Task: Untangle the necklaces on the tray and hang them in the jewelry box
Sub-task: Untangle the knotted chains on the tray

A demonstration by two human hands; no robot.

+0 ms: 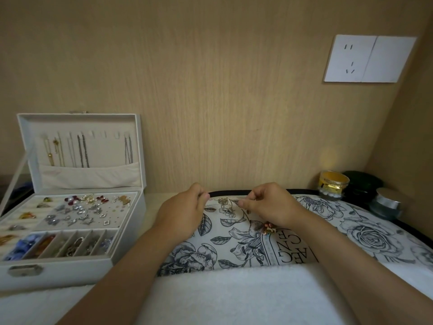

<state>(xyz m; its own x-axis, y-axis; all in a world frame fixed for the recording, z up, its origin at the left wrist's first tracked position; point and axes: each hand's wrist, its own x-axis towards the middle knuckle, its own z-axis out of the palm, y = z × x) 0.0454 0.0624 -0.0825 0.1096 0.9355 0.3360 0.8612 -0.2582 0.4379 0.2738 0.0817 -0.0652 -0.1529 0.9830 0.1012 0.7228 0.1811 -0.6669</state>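
Left hand (185, 207): the grip is clenched, with the fingers curled in and the thumb tip pressed against them, pinching one end of a fine necklace (223, 201). Right hand (269, 205): the grip is likewise clenched, thumb and forefinger pinching the other end of the same chain. The visible run of chain spans the short gap between the two grips, low over the far edge of the tray (379, 233). Whether the chain touches the tray surface cannot be told.

The tray carries a black-and-white floral print and a black rim. It has large printed letters, upside-down to the camera and partly covered by the right forearm — no whole word can be read. A small cluster of coloured jewelry (269, 227) lies on the tray just beside the right wrist.

The jewelry box (70, 273) stands open on the table (152, 200), left of the tray and apart from it.
- Lid upright, with several hung chains (82, 151) whose lower ends tuck into a fabric pocket.
- Base compartments filled with earrings, rings and beads.
- Metal clasp (24, 270) on the front wall.

A white towel (222, 294) covers the near edge of the tray. At the far right stand three jars — a gold jar (334, 184), a dark jar (362, 184) and a silver-lidded jar (386, 202). A white wall socket (369, 58) is fixed above; it bears no legible marking.
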